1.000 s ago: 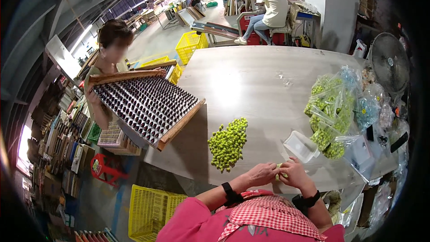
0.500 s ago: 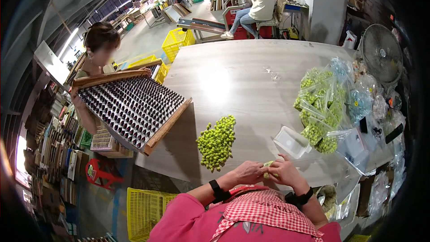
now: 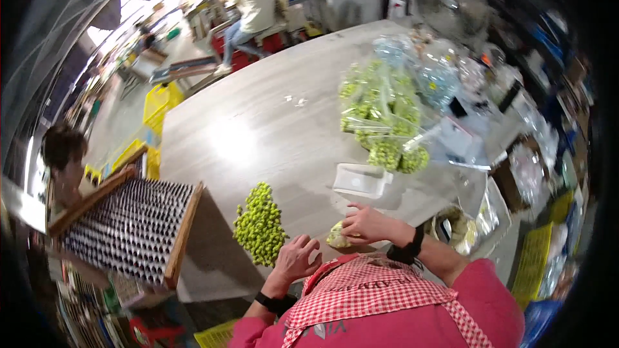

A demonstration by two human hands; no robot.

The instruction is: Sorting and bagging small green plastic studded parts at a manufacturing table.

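A pile of small bright green round pieces [image 3: 260, 224] lies on the table in front of me. My left hand [image 3: 298, 259] is just right of the pile's near end, fingers loosely bent and apart, with nothing visible in it. Beside the table's near edge, my right hand [image 3: 369, 224] has its fingers closed on a small clear bag [image 3: 336, 237] with pale yellow-green contents. A shallow white plastic tray [image 3: 361, 182] sits just beyond the right hand. Past it lie several clear bags [image 3: 380, 103] filled with similar green pieces.
At the left a person [image 3: 64, 154] holds a wood-framed board [image 3: 132, 225] with rows of dark pieces over the table's edge [image 3: 193, 283]. A fan [image 3: 451, 3] and crumpled plastic bags [image 3: 438, 80] stand at the far right. Yellow crates [image 3: 161, 104] are on the floor.
My hands have come apart: the left moved toward the green pile, the right stays with the small bag. The whole view has turned, and the person's board now appears farther left and lower.
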